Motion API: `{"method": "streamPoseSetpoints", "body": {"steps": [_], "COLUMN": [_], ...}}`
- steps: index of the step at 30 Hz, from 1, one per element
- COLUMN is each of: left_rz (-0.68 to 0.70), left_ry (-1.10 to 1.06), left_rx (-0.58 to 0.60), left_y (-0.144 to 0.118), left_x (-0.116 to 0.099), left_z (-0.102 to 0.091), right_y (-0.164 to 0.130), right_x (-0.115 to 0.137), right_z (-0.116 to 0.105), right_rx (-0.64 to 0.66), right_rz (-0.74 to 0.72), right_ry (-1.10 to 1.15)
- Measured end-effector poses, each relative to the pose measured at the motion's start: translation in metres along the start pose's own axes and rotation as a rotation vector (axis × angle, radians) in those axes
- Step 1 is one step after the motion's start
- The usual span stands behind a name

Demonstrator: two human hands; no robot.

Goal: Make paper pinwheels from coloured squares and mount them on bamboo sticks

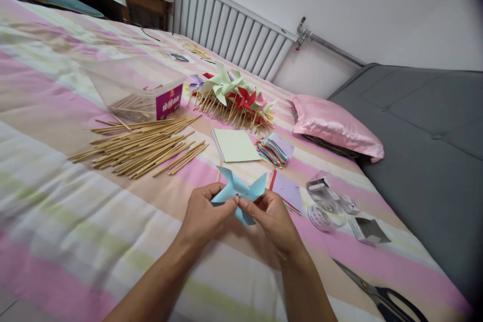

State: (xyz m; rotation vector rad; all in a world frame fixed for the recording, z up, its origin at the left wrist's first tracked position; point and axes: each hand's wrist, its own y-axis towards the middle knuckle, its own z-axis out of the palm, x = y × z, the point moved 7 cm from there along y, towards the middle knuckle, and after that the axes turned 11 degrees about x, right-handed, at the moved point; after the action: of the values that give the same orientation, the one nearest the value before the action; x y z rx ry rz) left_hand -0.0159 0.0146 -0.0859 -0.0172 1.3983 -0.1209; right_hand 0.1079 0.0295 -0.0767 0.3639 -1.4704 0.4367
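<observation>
A light blue paper pinwheel (245,190) is held between both hands above the striped bedspread. My left hand (206,209) grips its left side, with the thumb pressed at the centre. From the right, my right hand (273,216) pinches the same pinwheel, its thumb tip meeting the left one at the middle. Whatever is under the thumbs is too small to make out. Just beyond the pinwheel lie a stack of pale square paper (237,145), a fanned bundle of coloured paper (273,152) and a purple sheet (289,191).
Many wooden sticks (147,148) lie left, beside a clear plastic box (136,80). Finished pinwheels (230,93) stand clustered behind the paper. At right are a clear round container (324,211), a small opened box (368,230), scissors (381,294) and a pink pillow (335,123).
</observation>
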Motion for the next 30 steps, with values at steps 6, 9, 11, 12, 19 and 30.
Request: {"method": "streamPoseSetpoints", "body": {"steps": [6, 9, 11, 12, 19, 30], "left_rz": [0.001, 0.014, 0.033, 0.047, 0.174, -0.004], "left_ry": [0.015, 0.054, 0.097, 0.131, 0.277, 1.342], "left_rx": [0.063, 0.090, 0.104, 0.110, -0.072, -0.345], "left_y": [-0.001, 0.000, 0.000, 0.000, 0.002, 0.009], "left_x": [-0.006, -0.006, -0.007, -0.008, -0.018, -0.006], "left_z": [0.003, 0.003, 0.003, 0.003, -0.020, -0.047], "right_y": [0.002, 0.003, 0.003, 0.003, 0.001, 0.002], "right_x": [-0.003, -0.005, -0.005, -0.005, -0.001, -0.006], "right_z": [-0.005, -0.008, -0.010, -0.010, -0.015, -0.019], "right_rx": [-0.046, -0.085, -0.103, -0.108, -0.189, -0.242], "right_rz": [0.011, -0.004, -0.019, -0.029, -0.070, -0.071], "right_ry": [0.013, -0.007, -0.029, -0.040, 0.027, 0.053]}}
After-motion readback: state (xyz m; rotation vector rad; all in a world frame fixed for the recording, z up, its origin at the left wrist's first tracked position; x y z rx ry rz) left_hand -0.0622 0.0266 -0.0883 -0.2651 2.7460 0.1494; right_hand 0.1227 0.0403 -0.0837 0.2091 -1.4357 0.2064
